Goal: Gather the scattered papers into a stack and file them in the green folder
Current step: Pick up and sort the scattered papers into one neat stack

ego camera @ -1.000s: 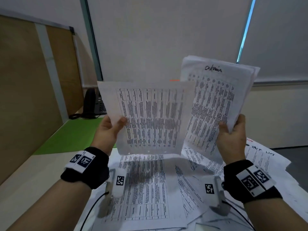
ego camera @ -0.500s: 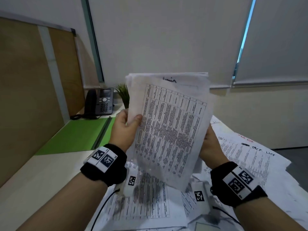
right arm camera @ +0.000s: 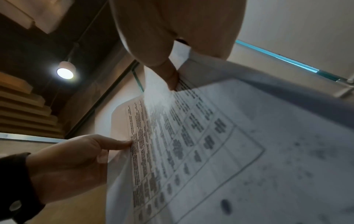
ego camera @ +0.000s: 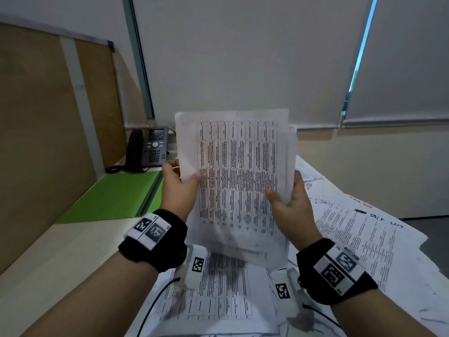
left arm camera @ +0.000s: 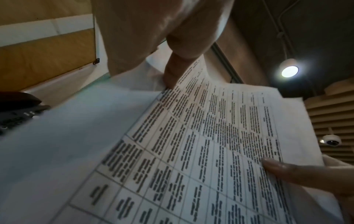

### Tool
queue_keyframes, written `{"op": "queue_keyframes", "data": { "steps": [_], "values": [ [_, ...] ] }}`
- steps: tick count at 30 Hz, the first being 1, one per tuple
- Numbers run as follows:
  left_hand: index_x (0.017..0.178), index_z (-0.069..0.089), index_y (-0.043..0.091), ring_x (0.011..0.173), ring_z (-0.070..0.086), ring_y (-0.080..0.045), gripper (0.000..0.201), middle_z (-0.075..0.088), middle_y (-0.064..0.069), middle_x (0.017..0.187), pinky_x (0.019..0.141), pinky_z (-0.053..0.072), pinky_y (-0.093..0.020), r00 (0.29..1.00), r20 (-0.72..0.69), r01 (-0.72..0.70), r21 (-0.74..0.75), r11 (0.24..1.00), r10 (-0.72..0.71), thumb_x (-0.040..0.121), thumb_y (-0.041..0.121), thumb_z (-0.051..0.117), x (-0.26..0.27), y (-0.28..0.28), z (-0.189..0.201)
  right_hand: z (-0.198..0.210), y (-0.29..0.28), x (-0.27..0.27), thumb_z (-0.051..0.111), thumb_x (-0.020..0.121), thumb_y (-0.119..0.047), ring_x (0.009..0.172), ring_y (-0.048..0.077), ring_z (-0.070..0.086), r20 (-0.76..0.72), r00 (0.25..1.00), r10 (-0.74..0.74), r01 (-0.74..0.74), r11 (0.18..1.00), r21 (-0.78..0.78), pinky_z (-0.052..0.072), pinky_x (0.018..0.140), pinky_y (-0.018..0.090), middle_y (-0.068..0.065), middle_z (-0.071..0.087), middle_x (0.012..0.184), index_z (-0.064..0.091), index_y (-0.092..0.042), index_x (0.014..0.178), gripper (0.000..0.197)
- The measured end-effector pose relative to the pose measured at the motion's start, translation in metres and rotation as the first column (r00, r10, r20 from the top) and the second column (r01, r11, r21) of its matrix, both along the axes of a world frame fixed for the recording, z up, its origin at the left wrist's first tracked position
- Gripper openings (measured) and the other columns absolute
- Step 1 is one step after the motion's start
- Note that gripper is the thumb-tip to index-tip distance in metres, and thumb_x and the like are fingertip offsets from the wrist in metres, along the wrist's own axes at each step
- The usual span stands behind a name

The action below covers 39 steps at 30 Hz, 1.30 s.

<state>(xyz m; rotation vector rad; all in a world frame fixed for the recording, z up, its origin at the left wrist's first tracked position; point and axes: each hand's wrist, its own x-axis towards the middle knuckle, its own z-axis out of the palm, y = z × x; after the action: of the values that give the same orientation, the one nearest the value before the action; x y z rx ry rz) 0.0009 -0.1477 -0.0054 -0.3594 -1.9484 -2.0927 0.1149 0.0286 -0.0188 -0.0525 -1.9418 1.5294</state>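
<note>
You are pinching the upright sheaf of white printed papers (ego camera: 239, 186) with left hand (ego camera: 178, 188) and right hand (ego camera: 290, 207), squaring edges; the flat green folder (ego camera: 114, 195) is waiting at ten o'clock on the bench (ego camera: 60, 251).

Upright paper stack (ego camera: 239, 181) between left hand (ego camera: 178, 188) and right hand (ego camera: 292, 207), lower edge seemingly blurred.

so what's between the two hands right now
In the head view, the stack of papers spans the gap, held upright above the table: left hand pinches its left edge, right hand its right edge. Nothing else lies between them.
</note>
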Motion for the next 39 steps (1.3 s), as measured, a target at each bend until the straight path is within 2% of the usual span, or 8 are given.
{"op": "queue_keyframes", "data": {
  "steps": [7,11,21,24,29,32,34,39],
  "values": [
    [0.121,0.029,0.021,0.092,0.053,0.007,0.053,0.052,0.018,0.107,0.077,0.048,-0.016,0.989,-0.015,0.147,-0.126,0.981,-0.150,0.085,0.003,0.064,0.009,-0.014,0.004,0.005,0.004,-0.003,0.061,0.089,-0.012,0.067,-0.005,0.059,0.006,0.998,-0.059,0.058,0.989,0.135,0.046,0.050,0.007,-0.010,0.056,0.086,0.039,-0.020,0.116,0.036],
    [0.131,0.025,0.011,0.092,0.059,-0.012,0.054,0.056,-0.005,0.115,0.075,0.049,-0.021,0.972,0.156,0.228,-0.433,0.872,-0.176,0.089,0.012,0.060,0.011,-0.023,-0.017,-0.011,0.008,-0.001,0.065,0.087,-0.021,0.081,0.005,0.060,0.133,0.985,-0.107,0.097,0.992,0.079,0.043,0.058,0.013,-0.015,0.058,0.091,0.039,-0.019,0.122,0.044],
    [0.143,0.022,0.016,0.107,0.053,-0.012,0.064,0.052,0.004,0.127,0.096,0.045,-0.029,0.936,0.205,0.339,-0.741,0.579,-0.286,0.091,0.028,0.058,-0.005,-0.024,-0.023,-0.009,0.008,-0.005,0.049,0.096,-0.011,0.067,0.004,0.053,0.225,0.965,-0.137,0.120,0.989,0.086,0.039,0.040,0.007,-0.008,0.056,0.087,0.041,-0.018,0.128,0.033],
    [0.132,0.038,0.018,0.105,0.055,-0.013,0.063,0.056,0.006,0.120,0.093,0.046,-0.031,0.942,0.249,0.325,-0.847,0.420,-0.226,0.083,0.047,0.063,-0.019,-0.035,-0.020,-0.005,0.012,-0.005,0.048,0.096,-0.010,0.069,-0.001,0.051,0.211,0.964,-0.160,0.145,0.986,0.083,0.038,0.043,0.006,-0.010,0.056,0.090,0.043,-0.018,0.128,0.033],
    [0.119,0.050,0.016,0.106,0.054,-0.021,0.056,0.056,-0.006,0.122,0.086,0.045,-0.029,0.945,0.328,0.328,-0.945,-0.003,0.007,0.084,0.059,0.055,-0.035,-0.051,-0.025,-0.003,0.014,-0.003,0.048,0.096,-0.006,0.072,-0.003,0.050,0.172,0.973,-0.155,0.150,0.988,0.040,0.039,0.044,0.001,-0.005,0.057,0.096,0.042,-0.017,0.131,0.037],
    [0.079,0.049,0.018,0.078,0.051,-0.019,0.052,0.053,-0.003,0.086,0.064,0.039,-0.026,0.929,0.354,0.366,-0.922,-0.128,0.106,0.080,0.069,0.049,-0.041,-0.052,-0.032,-0.004,0.014,-0.004,0.048,0.096,-0.006,0.068,0.002,0.049,0.172,0.970,-0.169,0.164,0.985,0.046,0.037,0.041,0.000,-0.009,0.055,0.088,0.044,-0.015,0.126,0.032],
    [0.074,0.051,0.013,0.071,0.050,-0.017,0.062,0.050,0.000,0.073,0.064,0.039,-0.026,0.913,0.376,0.398,-0.905,-0.148,0.155,0.076,0.076,0.046,-0.043,-0.052,-0.037,-0.005,0.015,-0.005,0.048,0.096,-0.006,0.069,0.002,0.049,0.170,0.970,-0.172,0.167,0.985,0.044,0.037,0.042,0.000,-0.004,0.057,0.091,0.045,-0.015,0.125,0.031],
    [0.114,0.057,0.008,0.088,0.056,-0.020,0.085,0.061,-0.005,0.103,0.079,0.047,-0.025,0.897,0.392,0.416,-0.905,-0.091,0.203,0.064,0.077,0.059,-0.048,-0.051,-0.051,-0.004,0.016,-0.006,0.048,0.096,-0.006,0.073,-0.003,0.049,0.169,0.972,-0.163,0.157,0.986,0.047,0.037,0.045,-0.002,-0.010,0.054,0.090,0.044,-0.015,0.128,0.034]
  ]
}}
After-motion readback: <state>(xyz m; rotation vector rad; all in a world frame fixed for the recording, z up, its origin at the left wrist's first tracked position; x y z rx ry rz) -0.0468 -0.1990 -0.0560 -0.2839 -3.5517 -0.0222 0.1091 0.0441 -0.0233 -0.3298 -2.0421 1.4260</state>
